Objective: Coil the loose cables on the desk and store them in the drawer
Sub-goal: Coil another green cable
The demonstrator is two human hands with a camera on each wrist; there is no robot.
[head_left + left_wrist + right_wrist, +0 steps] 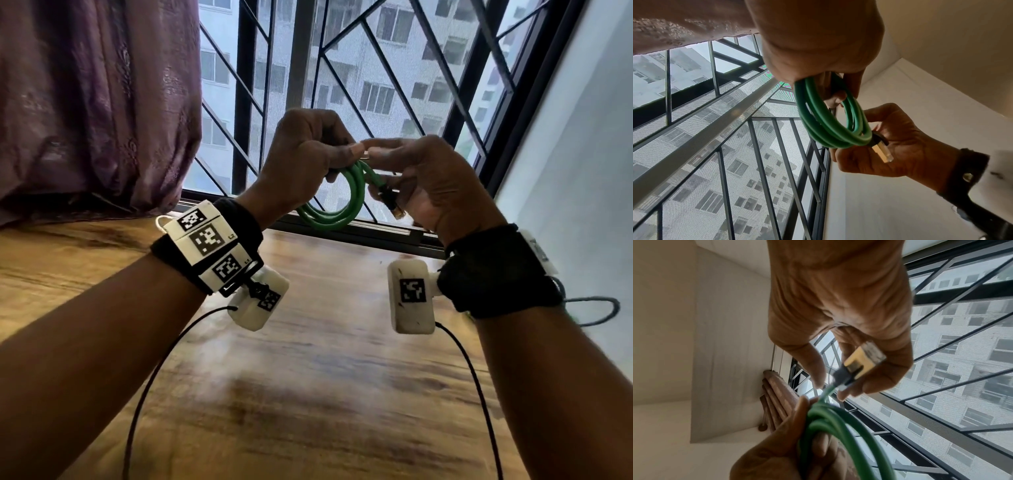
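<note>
Cable (337, 205), green and wound into a few round loops, hangs in the air above the desk (308, 394), raised in front of the window (376, 68). We grip the top of the coil with our left hand (305, 154), the fingers curled round the bunched strands and the thumb pressing them from the side. From the left wrist view the loops (828, 123) drop out of that closed fist and swing toward our other palm. Our right hand (421, 185) pinches the free end of the cable just behind the plug (394, 205), thumb on one side and fingers on the other. The plug has a black boot and a gold-coloured metal shell with a clear tip (863, 360); it points back toward our right wrist. The two hands touch at the fingertips above the coil. A purple curtain (96, 102) hangs at the left of the window, and a pale wall (582, 171) stands at the right. Black straps with white marker blocks (212, 243) sit on both wrists, and thin black wires (147, 394) trail from them over the wood.
</note>
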